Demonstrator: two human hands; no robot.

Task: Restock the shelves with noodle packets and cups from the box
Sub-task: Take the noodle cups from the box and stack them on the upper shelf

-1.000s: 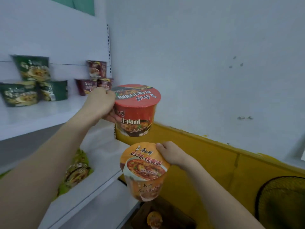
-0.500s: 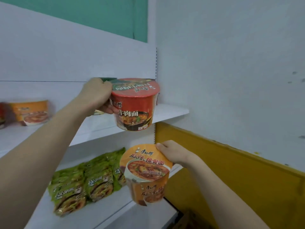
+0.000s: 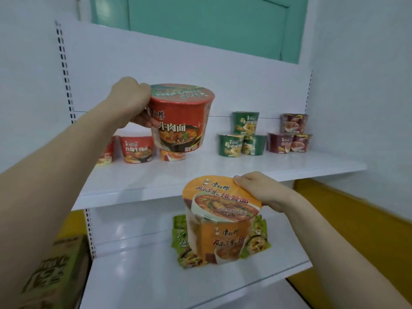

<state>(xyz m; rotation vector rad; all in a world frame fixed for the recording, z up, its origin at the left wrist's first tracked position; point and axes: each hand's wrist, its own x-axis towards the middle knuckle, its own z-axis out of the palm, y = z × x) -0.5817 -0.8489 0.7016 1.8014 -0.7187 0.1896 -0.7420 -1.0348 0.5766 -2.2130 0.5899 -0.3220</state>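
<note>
The red noodle cup [image 3: 181, 121] hung upright in the air above the upper shelf [image 3: 245, 168], in front of the back row and not yet set down. Our left hand [image 3: 131, 101] gripped it from its left side, fingers curled round the wall just under the lid. The orange noodle cup [image 3: 220, 219] was lower, in front of the shelf's front edge, tilted with its lid toward us. Our right hand [image 3: 265, 192] held it by the rim, fingers curled over the far right edge of the lid.

We judged the step in hand to be setting the red cup with its own kind. Two red cups [image 3: 136, 149] stood at the left of the shelf, and a shelved orange cup [image 3: 172, 155] showed just below the held one, beside them. To do it well, we thought it best to bring the red cup down level, label outward, next to or on top of the red pair. We would release only once its base sat flat, since a one-sided grip on a tapered wall could slip. The orange noodle cup likely belonged by its shelved match afterwards.

The green cups [image 3: 242, 134] and maroon cups [image 3: 289, 134] were stacked well to the right, out of our path. Green packets [image 3: 185, 246] lay on the lower shelf [image 3: 156, 282], and the box [image 3: 55, 270] sat at lower left.
</note>
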